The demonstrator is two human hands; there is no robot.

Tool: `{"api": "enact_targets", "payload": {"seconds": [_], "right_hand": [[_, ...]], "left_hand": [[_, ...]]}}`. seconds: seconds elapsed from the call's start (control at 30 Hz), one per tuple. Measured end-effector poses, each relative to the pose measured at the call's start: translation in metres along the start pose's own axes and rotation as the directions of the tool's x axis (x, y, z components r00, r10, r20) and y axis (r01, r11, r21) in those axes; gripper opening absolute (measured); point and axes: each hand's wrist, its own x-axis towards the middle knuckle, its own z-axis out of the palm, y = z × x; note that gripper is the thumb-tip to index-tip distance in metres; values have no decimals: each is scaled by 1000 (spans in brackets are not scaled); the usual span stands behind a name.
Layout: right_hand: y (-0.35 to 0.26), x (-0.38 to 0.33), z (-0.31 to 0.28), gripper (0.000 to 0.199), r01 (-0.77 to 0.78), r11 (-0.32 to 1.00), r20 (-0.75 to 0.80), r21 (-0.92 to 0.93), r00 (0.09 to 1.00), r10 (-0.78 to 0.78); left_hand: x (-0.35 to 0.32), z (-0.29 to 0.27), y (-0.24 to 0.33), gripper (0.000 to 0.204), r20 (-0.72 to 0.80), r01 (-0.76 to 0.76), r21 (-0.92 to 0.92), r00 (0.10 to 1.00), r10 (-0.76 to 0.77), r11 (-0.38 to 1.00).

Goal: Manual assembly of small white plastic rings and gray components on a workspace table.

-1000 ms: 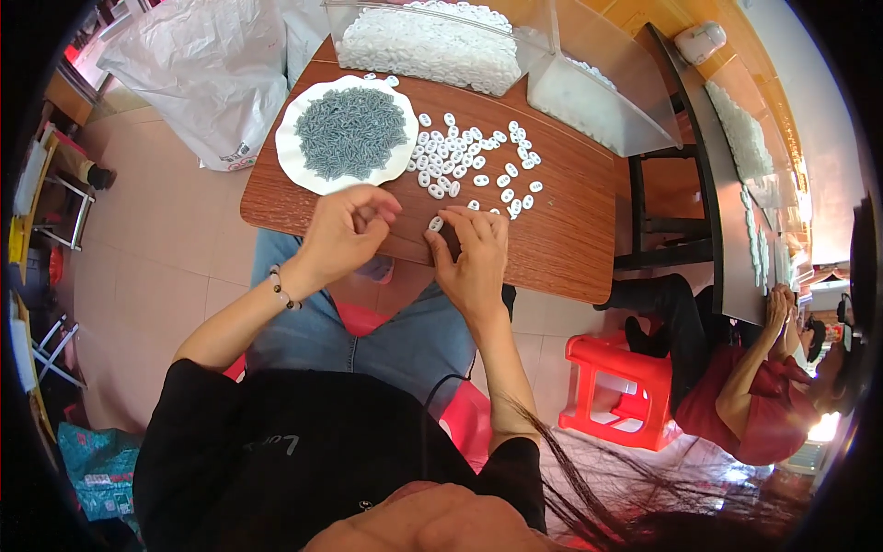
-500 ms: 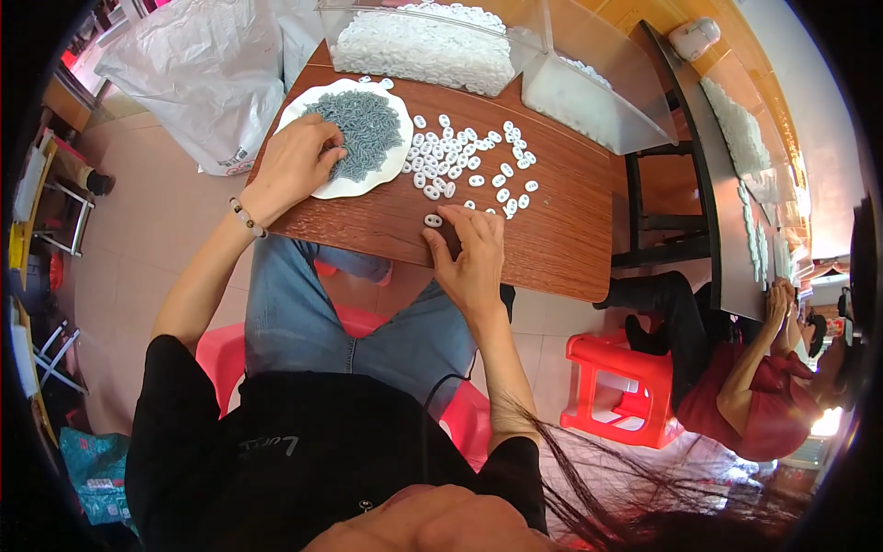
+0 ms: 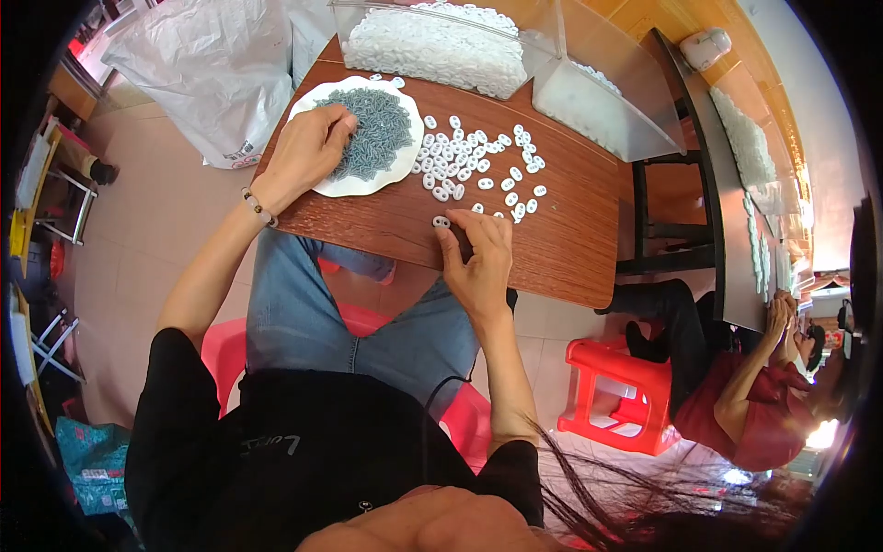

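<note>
Head view: left hand (image 3: 308, 152) digs curled fingers into grey pins (image 3: 372, 133) on a plate (image 3: 354, 187), right hand (image 3: 478, 267) pinches a white ring (image 3: 441, 222); a careless scoop could scatter pins off the table (image 3: 552, 248).

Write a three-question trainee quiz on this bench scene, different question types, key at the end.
1. True or false: the left hand rests on the pile of grey pieces on the white plate.
2. The right hand touches: A) a white ring at the table's near edge, B) the clear bin, C) the red stool.
3. Fill in: the loose rings are coloured ____.

Key: 1 true; 2 A; 3 white.
</note>
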Motion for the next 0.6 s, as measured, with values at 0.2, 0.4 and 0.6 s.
{"api": "enact_targets", "payload": {"seconds": [0.2, 0.4, 0.6], "right_hand": [[2, 1, -3, 16, 13, 998, -38, 58, 999, -10], [-15, -2, -16, 17, -298, 854, 90, 426, 954, 288], [-33, -2, -24, 17, -364, 718, 196, 593, 930, 310]], "left_hand": [[-5, 2, 5, 27, 50, 65, -281, 997, -53, 957], [-45, 17, 48, 30, 427, 294, -628, 904, 3, 721], [-72, 34, 77, 28, 562, 376, -620, 825, 56, 688]]}}
